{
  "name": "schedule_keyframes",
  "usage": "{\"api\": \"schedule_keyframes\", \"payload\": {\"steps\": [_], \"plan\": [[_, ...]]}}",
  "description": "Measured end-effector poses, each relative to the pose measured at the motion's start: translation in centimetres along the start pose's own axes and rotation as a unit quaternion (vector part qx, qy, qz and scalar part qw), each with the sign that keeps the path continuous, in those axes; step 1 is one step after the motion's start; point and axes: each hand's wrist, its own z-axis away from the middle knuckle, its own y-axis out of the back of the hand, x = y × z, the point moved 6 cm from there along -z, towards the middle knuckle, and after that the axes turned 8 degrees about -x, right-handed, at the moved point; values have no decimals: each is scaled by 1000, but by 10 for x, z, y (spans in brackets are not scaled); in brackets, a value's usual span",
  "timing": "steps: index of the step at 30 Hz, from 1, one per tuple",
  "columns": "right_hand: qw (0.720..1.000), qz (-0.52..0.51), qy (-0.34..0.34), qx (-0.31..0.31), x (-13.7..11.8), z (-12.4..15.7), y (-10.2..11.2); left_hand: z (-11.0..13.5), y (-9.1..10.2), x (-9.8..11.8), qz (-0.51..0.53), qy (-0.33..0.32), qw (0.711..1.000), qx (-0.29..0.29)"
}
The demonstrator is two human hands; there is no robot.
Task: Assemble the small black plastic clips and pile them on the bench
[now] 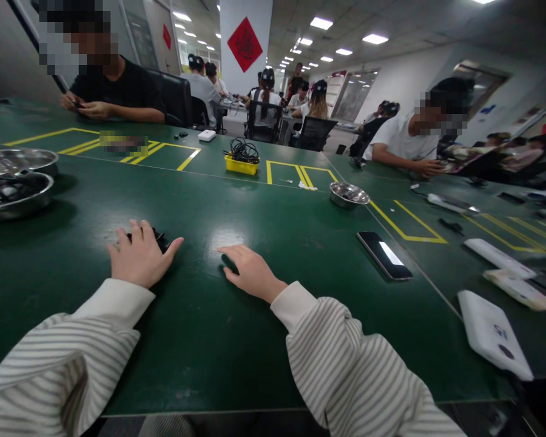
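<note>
My left hand [141, 255] lies palm down with its fingers spread over a small black object [162, 240] on the green table [200, 352]. Most of that object is hidden under the hand, so its kind does not show. To the right, my right hand [250, 270] rests at the tabletop with its fingers stretched out to the left and the thumb apart from them. Nothing shows in it. A dark phone [382, 255] with a lit patch on its screen lies to the right of my right hand.
Metal bowls stand at the left, the nearer bowl [31, 200] holding black items. Farther back are a yellow box [241, 165] of black cables and a small metal bowl [349, 195]. White devices, such as a power bank [494, 331], lie at the right. People sit across the table.
</note>
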Motion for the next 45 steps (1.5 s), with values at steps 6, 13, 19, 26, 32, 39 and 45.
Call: {"api": "schedule_keyframes", "payload": {"steps": [6,13,19,26,32,39,45], "plan": [[1000,3,-12,-13,12,22,13,-36,-24,-21,14,-56,993,-106],[1000,0,-15,-24,20,47,28,-65,-30,-27,-38,-270,950,-155],[999,11,-20,-32,24,61,36,-57,-21,8,-43,-295,940,-163],[995,-18,-98,18,35,69,47,13,-16,111,20,-405,911,-80],[977,-87,-192,30,51,79,50,69,-13,159,156,-431,886,-68],[966,-161,-201,26,58,87,47,65,-8,155,306,-383,866,-95],[969,-143,-198,33,59,85,45,53,-9,147,495,-286,799,-186]]}}
